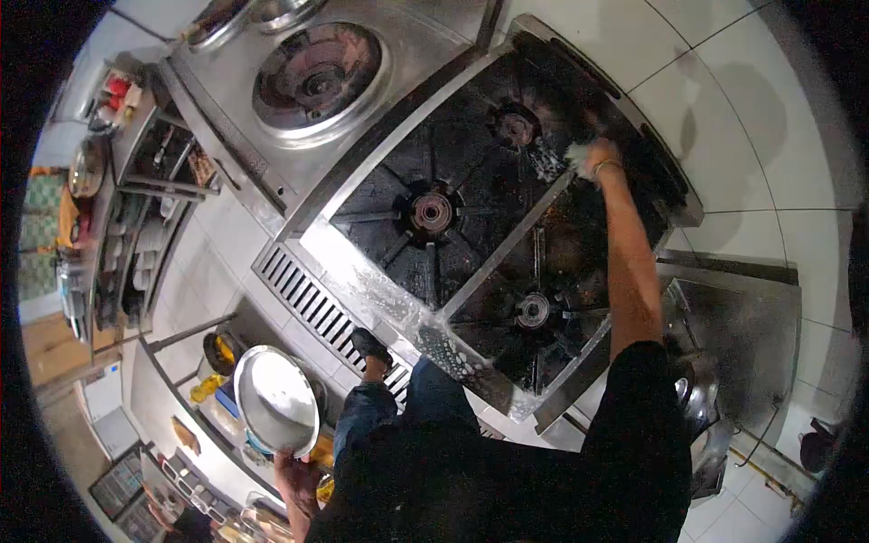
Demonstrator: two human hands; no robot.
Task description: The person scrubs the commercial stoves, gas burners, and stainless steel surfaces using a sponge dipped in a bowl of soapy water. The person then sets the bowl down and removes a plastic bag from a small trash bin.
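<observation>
My right hand (pixel 605 157) reaches across to the far right of the black gas stove top (pixel 489 195). Its fingers are closed around a whitish, soapy-looking scrubber (pixel 577 159), pressed at the end of the metal divider strip (pixel 507 249). White suds (pixel 547 161) lie just beside it, near the back burner (pixel 514 127). At the lower left, my left hand (pixel 294 480) grips the rim of a shiny round metal bowl (pixel 276 398); the bowl is held out away from the stove. More foam (pixel 445 348) coats the stove's front steel edge.
A second range with a large round burner (pixel 317 83) adjoins on the left. A slotted floor drain (pixel 317 303) runs along the stove's front by my shoe (pixel 369 346). Shelves with dishes (pixel 149 244) stand at far left. Tiled wall (pixel 724 118) rises behind; metal pots (pixel 697 398) sit at right.
</observation>
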